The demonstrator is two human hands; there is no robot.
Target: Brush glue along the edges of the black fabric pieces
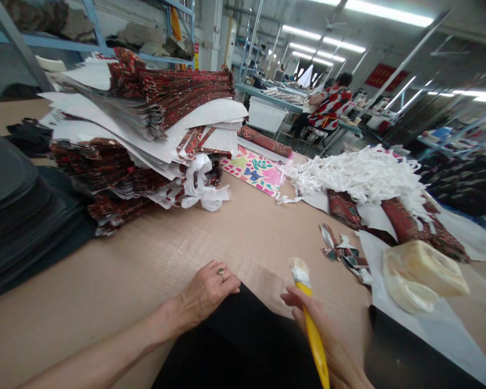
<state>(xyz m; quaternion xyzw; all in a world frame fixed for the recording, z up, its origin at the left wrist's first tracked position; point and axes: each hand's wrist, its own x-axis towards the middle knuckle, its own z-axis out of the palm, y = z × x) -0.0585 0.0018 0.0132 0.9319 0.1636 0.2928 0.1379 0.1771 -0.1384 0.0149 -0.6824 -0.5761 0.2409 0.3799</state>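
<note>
My left hand (213, 286), with a ring on one finger, is closed on the upper left corner of a black sheet (251, 335). The sheet lies at the table's near edge and runs out of view at the bottom. My right hand (319, 319) holds a brush (314, 335) with a yellow handle between thumb and fingers. Its pale bristles are coated in white and point up and away from me, above the tabletop. A translucent container (425, 270) with a whitish coating stands to the right on white paper (441, 335).
Stacked red patterned fabric pieces and white sheets (146, 124) rise at the left back. Dark round pieces (8, 216) are piled at far left. White strips (360, 173) heap over red rolls (405, 219) on the right. Scraps (344, 251) lie nearby. A person (328, 108) sits further back.
</note>
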